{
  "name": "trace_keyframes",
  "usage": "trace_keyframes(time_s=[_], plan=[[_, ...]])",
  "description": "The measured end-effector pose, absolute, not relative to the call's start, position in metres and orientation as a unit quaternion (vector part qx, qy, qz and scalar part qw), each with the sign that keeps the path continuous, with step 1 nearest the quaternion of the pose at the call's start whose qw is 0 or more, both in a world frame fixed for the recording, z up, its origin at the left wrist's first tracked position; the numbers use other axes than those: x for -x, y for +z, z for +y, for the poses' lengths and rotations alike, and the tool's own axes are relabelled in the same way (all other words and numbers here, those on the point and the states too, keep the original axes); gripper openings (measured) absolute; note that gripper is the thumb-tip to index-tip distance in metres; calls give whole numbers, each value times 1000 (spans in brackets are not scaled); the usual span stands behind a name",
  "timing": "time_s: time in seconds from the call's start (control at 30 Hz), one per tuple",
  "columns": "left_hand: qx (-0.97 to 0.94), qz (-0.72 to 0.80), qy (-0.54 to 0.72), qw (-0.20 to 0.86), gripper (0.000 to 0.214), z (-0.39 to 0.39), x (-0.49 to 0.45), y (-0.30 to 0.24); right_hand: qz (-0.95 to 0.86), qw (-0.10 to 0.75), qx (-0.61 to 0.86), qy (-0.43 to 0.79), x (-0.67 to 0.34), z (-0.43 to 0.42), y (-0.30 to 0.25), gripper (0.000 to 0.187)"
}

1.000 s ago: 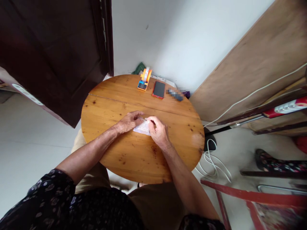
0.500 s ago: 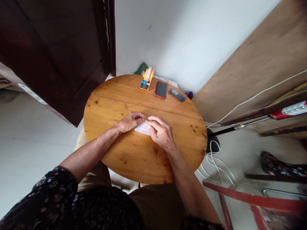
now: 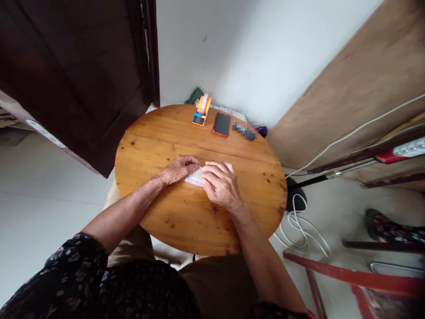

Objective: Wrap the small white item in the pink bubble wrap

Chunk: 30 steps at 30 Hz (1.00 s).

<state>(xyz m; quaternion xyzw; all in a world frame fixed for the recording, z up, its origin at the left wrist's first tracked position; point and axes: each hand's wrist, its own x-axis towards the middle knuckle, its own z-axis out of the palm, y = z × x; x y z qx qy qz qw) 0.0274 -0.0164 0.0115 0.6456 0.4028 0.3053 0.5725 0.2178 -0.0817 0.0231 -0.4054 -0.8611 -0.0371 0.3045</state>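
A small white folded paper (image 3: 195, 178) lies near the middle of a round wooden table (image 3: 186, 212). My left hand (image 3: 177, 169) pinches its left edge with curled fingers. My right hand (image 3: 222, 185) covers most of the paper, fingers bent down and pressed on it. Only a small corner of the paper shows between the two hands.
At the table's far edge stand an orange tape dispenser (image 3: 201, 110), a red-cased phone (image 3: 222, 124) and a dark blurred object (image 3: 245, 131). A dark door (image 3: 76, 75) is at left, a wooden board (image 3: 348, 88) at right, white cables (image 3: 299, 226) on the floor.
My right hand has slid left over the paper and now hides more of it. My left hand stays at the paper's left edge.
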Motion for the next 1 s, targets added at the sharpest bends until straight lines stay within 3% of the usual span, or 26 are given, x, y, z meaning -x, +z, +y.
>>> trace_keyframes(time_s=[0.3, 0.47, 0.77, 1.0], plan=[[-616, 401, 325, 595, 17, -18, -30, 11, -771, 453, 439, 81, -222, -82, 28, 22], [-576, 406, 344, 621, 19, -16, -30, 10, -689, 513, 507, 70, -233, -73, 18, 20], [-547, 378, 383, 641, 28, -12, -26, 3, -736, 465, 464, 165, -232, -73, 17, 14], [-569, 366, 371, 636, 33, -13, -26, 0, -819, 350, 450, 71, -229, -73, 13, 24]])
